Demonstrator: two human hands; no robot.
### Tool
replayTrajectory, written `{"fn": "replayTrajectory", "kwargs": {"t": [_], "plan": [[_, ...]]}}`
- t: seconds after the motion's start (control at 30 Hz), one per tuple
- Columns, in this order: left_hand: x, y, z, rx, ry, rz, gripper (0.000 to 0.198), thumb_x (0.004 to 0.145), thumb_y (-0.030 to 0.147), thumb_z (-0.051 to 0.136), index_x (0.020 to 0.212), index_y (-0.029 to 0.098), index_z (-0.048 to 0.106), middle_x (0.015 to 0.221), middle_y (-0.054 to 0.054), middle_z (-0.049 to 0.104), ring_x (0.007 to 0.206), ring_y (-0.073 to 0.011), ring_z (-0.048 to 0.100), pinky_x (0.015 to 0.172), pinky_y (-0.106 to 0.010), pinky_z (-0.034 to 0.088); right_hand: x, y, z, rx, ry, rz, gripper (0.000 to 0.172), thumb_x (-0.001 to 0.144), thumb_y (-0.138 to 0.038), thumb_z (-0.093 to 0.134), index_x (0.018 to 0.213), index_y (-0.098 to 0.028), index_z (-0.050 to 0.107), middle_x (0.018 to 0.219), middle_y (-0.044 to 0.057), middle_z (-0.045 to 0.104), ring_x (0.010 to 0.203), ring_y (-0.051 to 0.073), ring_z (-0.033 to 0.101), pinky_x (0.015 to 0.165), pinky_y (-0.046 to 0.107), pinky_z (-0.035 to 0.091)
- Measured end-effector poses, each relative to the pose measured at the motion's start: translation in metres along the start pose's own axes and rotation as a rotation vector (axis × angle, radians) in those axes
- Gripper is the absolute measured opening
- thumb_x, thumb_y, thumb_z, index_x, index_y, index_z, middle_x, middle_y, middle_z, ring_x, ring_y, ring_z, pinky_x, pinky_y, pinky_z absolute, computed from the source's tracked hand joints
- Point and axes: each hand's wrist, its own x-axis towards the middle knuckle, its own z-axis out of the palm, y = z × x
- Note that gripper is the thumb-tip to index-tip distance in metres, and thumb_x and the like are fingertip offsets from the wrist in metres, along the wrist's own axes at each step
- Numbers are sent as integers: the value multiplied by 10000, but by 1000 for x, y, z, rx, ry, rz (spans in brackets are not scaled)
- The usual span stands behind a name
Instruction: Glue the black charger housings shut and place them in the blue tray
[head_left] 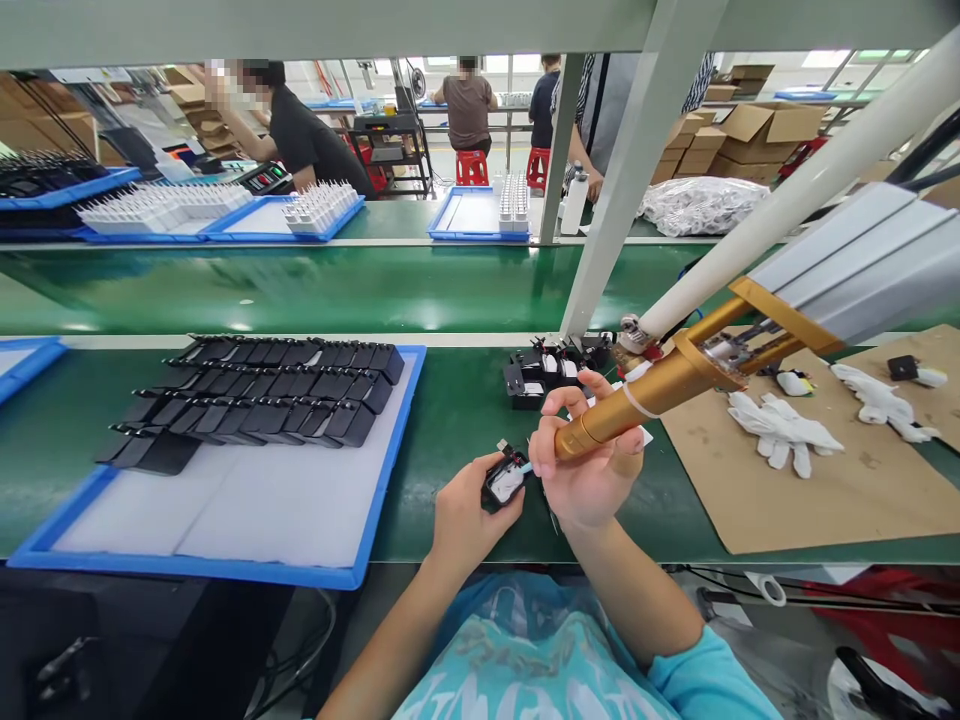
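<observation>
My left hand (469, 515) is closed around a small black plastic housing (507, 482) with a white inside, held over the green bench. Golden and tube-shaped, a glue dispensing gun (607, 420) rests in my right hand (589, 490), its fingers wrapped round the front end. Its thin pale nozzle points down at the housing and reaches its edge; whether it touches the inside I cannot tell. Just beyond my hands lie several more black housings (534, 385) with white parts in them.
On the left a blue-rimmed tray (285, 520) carries rows of black housings (285, 395). Brown cardboard (750, 510) with white gloves (784, 430) lies on the right. A slanted white post (622, 150) rises ahead. Across the green conveyor (375, 285) are trays of white parts and several people.
</observation>
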Motion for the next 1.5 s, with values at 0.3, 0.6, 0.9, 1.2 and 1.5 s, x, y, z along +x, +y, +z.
{"fn": "replayTrajectory", "kwargs": {"t": [0.3, 0.6, 0.9, 1.2, 1.5], "plan": [[4, 7, 10, -128, 45, 100, 345, 727, 225, 704, 1051, 190, 589, 911, -29, 723, 728, -155, 672, 651, -243, 520, -3, 4, 6, 27, -47, -4, 457, 810, -652, 512, 1081, -284, 517, 858, -23, 609, 333, 55, 489, 296, 203, 335], [6, 7, 8, -126, 26, 154, 352, 756, 253, 697, 1083, 193, 582, 958, -39, 733, 803, -179, 699, 698, -259, 535, -4, 4, 5, 79, -58, -9, 438, 805, -662, 504, 1011, -276, 531, 866, -25, 610, 328, 61, 492, 291, 209, 315], [12, -42, -15, 169, -178, -30, 364, 842, 362, 627, 1173, 219, 577, 1132, -74, 692, 992, -254, 669, 835, -361, 522, 4, 0, -5, 41, 44, 6, 503, 797, -701, 444, 1068, -285, 528, 809, -30, 604, 331, 72, 478, 313, 232, 340], [39, -53, -26, -335, -242, -403, 533, 981, 516, 265, 1240, 205, 611, 1240, -71, 666, 1210, -226, 578, 1064, -391, 418, 7, -6, -21, 47, 85, -23, 444, 811, -641, 487, 1064, -287, 569, 779, -40, 612, 327, 76, 486, 318, 226, 362], [34, -33, -27, 56, -100, 56, 266, 907, 349, 562, 1129, 255, 673, 1085, -45, 727, 979, -205, 682, 872, -337, 545, 7, -8, -25, 22, 92, -3, 428, 809, -646, 482, 1037, -290, 552, 750, -46, 599, 316, 77, 471, 321, 227, 359]]}}
